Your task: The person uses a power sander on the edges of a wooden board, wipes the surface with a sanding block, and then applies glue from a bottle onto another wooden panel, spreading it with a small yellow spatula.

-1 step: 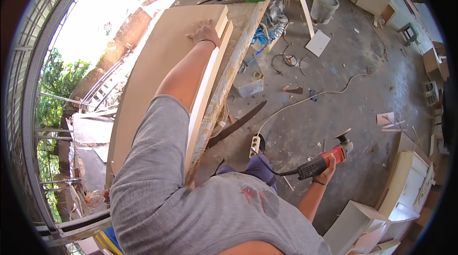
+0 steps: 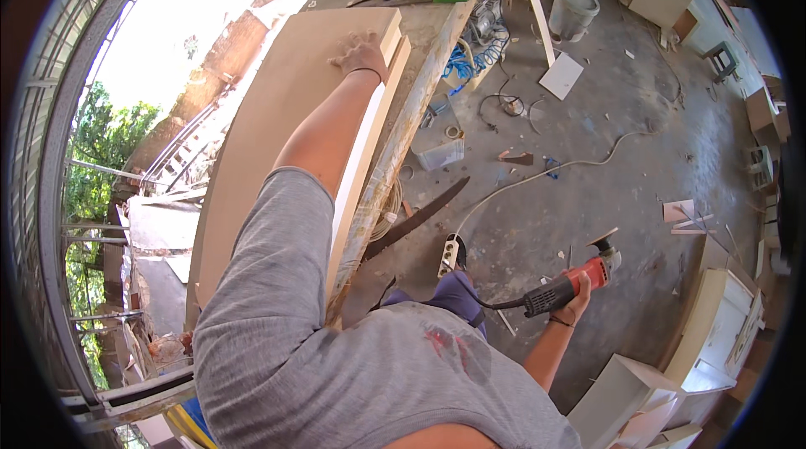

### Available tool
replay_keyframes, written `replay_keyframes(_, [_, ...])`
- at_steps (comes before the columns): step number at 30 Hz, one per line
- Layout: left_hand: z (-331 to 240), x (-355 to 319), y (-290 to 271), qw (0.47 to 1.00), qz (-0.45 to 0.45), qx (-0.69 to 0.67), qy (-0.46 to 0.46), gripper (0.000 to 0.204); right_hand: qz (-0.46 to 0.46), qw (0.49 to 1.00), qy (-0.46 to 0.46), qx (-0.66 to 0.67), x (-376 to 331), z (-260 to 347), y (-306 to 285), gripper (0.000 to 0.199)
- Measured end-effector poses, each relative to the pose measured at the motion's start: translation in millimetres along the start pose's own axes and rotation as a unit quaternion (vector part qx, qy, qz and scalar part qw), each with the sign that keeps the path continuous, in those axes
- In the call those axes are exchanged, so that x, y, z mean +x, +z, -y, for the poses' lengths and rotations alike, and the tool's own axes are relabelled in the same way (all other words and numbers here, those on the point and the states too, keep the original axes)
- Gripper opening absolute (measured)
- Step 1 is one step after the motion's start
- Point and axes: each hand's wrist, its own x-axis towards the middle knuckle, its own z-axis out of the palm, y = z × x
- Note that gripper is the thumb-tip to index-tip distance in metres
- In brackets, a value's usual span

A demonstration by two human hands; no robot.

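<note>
Pale board panel (image 2: 277,130) is laid flat along the workbench (image 2: 437,37), its long axis running from the near end to the far end. Left hand (image 2: 361,54) is pressed palm-down, fingers spread, on the panel's far corner. Red angle grinder (image 2: 571,281) is gripped in the closed right hand (image 2: 575,298), well off the bench, over the floor (image 2: 588,155), disc end pointing away to the right, cord trailing back.

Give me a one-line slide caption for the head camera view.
Left hand flat on a large board on the workbench, right hand holding a red power tool over the concrete floor.
</note>
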Motion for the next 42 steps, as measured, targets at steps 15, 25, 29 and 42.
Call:
replay_keyframes(15, [-22.0, -34.1, 6.4, 0.997, -0.057, 0.014, 0.045, 0.065, 0.059, 0.996, 0.057, -0.029, 28.0, -3.2, 12.9, 0.045])
replay_keyframes(25, [33.1, -62.8, 9.2, 0.984, -0.041, -0.101, 0.144, 0.075, 0.089, 0.994, 0.045, -0.041, -0.8, -3.4, 11.3, 0.042])
replay_keyframes(29, [127.3, -110.5, 35.4, 0.961, -0.055, -0.226, 0.151, 0.073, 0.081, 0.995, 0.026, -0.045, -36.2, -8.9, 17.0, 0.042])
replay_keyframes(42, [418.1, -393.1, 84.9, 0.976, -0.092, -0.163, 0.108, 0.067, 0.187, 0.969, 0.088, -0.136, -168.0, -54.3, -40.5, 0.038])
